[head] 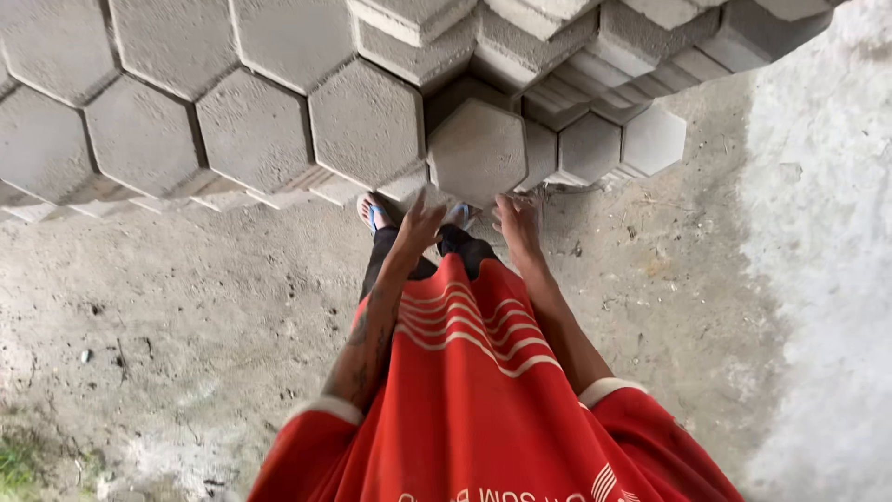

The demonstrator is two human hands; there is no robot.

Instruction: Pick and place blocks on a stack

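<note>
Red shirt (483,409) nearest; beyond it, left hand (418,228) and right hand (517,221) clamped on hexagonal concrete paver (477,151), fingers spread.

We see a row of grey hexagonal concrete pavers (251,130) standing on edge from nine o'clock toward twelve, with more stacked pavers (595,46) at one o'clock. Bare concrete ground (186,307) fills eight o'clock, a paler rough patch (827,232) lies at three, and a tuft of grass (19,465) sits at seven.
</note>
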